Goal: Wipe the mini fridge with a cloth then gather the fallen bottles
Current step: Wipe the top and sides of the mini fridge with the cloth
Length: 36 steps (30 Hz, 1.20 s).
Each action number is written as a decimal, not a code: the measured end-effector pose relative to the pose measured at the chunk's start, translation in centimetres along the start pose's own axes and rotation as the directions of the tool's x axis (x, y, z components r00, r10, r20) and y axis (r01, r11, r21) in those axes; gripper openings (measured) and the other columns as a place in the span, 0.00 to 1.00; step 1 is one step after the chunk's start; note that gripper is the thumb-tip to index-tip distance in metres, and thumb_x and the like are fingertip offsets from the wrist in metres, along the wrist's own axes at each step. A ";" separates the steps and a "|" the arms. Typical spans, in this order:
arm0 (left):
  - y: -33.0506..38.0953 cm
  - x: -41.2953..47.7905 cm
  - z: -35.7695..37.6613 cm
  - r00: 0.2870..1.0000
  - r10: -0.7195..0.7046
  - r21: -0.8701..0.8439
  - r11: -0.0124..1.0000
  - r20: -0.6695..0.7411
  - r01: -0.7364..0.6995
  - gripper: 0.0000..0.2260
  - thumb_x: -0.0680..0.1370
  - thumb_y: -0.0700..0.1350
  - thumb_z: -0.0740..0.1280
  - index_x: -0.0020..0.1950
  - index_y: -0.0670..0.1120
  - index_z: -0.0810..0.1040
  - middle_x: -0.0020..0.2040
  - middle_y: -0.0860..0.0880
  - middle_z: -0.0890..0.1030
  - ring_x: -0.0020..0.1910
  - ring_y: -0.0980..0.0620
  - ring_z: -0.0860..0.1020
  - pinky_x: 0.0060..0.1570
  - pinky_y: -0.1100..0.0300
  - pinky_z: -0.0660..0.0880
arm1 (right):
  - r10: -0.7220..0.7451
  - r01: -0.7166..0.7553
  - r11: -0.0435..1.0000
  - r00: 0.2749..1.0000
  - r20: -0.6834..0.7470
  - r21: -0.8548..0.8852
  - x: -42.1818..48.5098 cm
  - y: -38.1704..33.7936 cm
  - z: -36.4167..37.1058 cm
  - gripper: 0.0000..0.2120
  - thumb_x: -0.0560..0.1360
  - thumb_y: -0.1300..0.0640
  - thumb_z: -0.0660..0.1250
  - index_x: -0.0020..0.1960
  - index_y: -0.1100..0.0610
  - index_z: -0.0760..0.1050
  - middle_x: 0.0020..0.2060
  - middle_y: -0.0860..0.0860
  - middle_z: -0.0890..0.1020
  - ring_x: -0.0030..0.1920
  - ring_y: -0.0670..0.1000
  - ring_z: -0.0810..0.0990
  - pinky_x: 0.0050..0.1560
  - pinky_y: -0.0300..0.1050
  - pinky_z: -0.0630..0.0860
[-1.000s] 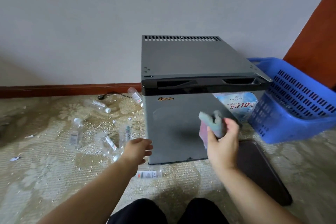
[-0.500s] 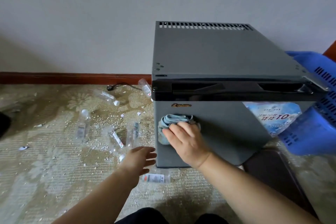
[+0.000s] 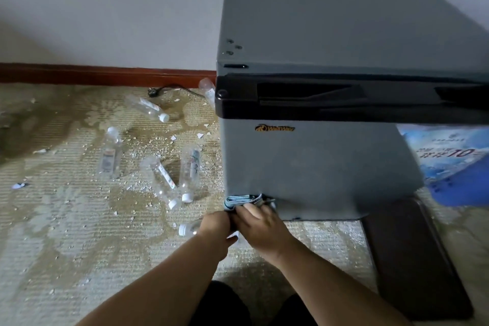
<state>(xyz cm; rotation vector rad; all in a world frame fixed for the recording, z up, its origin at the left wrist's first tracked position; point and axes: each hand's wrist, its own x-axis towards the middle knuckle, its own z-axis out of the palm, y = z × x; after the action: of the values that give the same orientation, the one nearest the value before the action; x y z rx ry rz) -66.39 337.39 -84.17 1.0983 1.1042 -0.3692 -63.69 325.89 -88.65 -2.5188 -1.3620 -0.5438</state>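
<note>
The right hand (image 3: 262,227) grips a bunched cloth (image 3: 242,200), its fingers (image 3: 251,210) curled over it, and presses it to the bottom left corner of the fridge (image 3: 317,167) door. The left hand (image 3: 214,230) lies just left of it, touching it, over a bottle (image 3: 186,229) on the carpet (image 3: 66,246). Only the capped end of that bottle shows. The left fingers are hidden by the back of the hand, so whether they grasp it or hang loose cannot be told

Left of the fridge, more bottles (image 3: 161,182) lie on their sides among pale crumbs (image 3: 137,151). Two are close together near the door, one is farther left, and one is far off by the plug (image 3: 152,91) under the skirting (image 3: 105,74). Another, at the far left corner of the fridge, is half hidden by its edge

On the right, a dark mat (image 3: 412,254) lies on the carpet, its far end reaching the fridge. A blue basket (image 3: 463,190) is blurred and cut off by the frame, as is the right side of the fridge. The sticker (image 3: 444,151) on the door is cut off too; only "10" reads. The badge (image 3: 275,128) lettering is hard to make out
</note>
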 end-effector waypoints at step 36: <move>-2.4 -1.3 10.5 0.981 0.180 -0.035 0.982 -0.074 -0.183 0.13 0.70 0.27 0.64 0.39 0.44 0.82 0.28 0.47 0.82 0.31 0.48 0.78 0.39 0.58 0.77 | 0.041 -0.035 0.986 0.999 0.033 -0.162 -6.7 8.8 -3.5 0.09 0.71 0.59 0.62 0.44 0.51 0.80 0.40 0.47 0.81 0.40 0.50 0.80 0.39 0.45 0.74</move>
<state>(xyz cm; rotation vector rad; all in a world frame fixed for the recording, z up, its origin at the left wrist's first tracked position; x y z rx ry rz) -63.16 327.07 -84.01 1.1719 1.0590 -0.1635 -60.43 314.79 -88.49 -2.6893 -1.3289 -0.6275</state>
